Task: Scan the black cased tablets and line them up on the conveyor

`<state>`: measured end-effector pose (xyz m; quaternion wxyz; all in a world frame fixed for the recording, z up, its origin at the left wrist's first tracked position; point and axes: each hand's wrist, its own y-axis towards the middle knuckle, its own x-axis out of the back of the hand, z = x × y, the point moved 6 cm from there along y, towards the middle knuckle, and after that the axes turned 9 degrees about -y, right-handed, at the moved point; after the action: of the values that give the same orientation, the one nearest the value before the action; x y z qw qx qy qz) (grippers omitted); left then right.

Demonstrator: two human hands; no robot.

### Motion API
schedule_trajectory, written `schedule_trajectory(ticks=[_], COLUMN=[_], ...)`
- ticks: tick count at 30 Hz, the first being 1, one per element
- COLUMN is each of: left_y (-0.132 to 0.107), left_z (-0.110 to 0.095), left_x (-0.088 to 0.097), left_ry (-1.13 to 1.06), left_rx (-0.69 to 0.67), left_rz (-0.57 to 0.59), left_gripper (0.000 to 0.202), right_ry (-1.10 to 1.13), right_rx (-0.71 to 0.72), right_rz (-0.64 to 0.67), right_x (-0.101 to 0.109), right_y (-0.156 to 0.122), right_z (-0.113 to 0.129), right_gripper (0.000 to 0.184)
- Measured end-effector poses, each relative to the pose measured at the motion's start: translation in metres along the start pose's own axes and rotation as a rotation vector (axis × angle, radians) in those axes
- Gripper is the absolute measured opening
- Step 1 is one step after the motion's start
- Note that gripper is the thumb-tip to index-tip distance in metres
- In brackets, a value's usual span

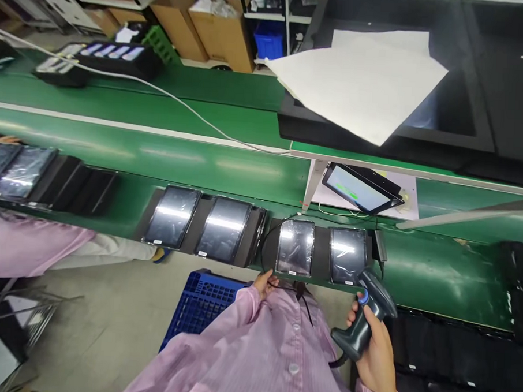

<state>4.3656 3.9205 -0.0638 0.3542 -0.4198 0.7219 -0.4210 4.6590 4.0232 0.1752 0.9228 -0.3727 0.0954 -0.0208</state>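
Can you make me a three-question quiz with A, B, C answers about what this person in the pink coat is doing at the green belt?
1. Where is the scanner?
A. in the right hand
B. lying on the belt
C. in the blue crate

2. How many tablets lie in the tray right in front of the person?
A. one
B. two
C. five

3. What is the left hand doing?
A. holding a box
B. waving in the air
C. touching the near edge of the tray by the left tablet

Answers:
1 A, the fingers wrap its grip with the thumb on the blue button.
2 B, the left tablet and the right tablet lie side by side.
3 C, its fingertips rest at the tray's edge.
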Motion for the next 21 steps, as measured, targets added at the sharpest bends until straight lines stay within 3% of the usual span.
schedule_trajectory(ticks=[2,4,6,8,10,13,17,19,21], left_y=[-0.008,-0.03,-0.065,-0.112,-0.16,-0.235,-0.336,-0.381,-0.411], left_z=[0.0,-0.008,-0.026,-0.045,-0.053,-0.04,0.016,0.052,0.095], left_x=[0.009,0.015,0.007,-0.016,-0.054,-0.137,-0.26,-0.311,-0.353], left_ry=[-0.023,-0.019,0.053,0.191,0.338,0.584,0.914,0.993,1.025], left_rx=[-0.054,-0.156,-0.345,-0.547,-0.635,-0.63,-0.601,-0.665,-0.741], left_rz=[-0.075,-0.067,0.046,0.223,0.423,0.818,1.356,1.574,1.739], left_gripper=[0.026,0.02,0.031,0.044,0.049,0.05,0.046,0.046,0.049], right_ry=[0.009,0.012,-0.003,-0.019,-0.022,0.007,0.016,0.003,-0.035], right_rx=[-0.033,-0.039,-0.019,0.024,0.086,0.196,0.363,0.448,0.524], right_rz=[0.029,0.021,-0.031,-0.115,-0.196,-0.312,-0.517,-0.627,-0.721], right_x=[0.01,0.024,0.043,0.067,0.097,0.149,0.224,0.262,0.303], right_y=[0.004,0.013,0.023,0.031,0.034,0.028,0.001,-0.018,-0.037], right_z=[0.005,0.01,0.015,0.02,0.028,0.047,0.088,0.112,0.136], right_gripper=[0.052,0.057,0.061,0.062,0.061,0.061,0.06,0.059,0.055])
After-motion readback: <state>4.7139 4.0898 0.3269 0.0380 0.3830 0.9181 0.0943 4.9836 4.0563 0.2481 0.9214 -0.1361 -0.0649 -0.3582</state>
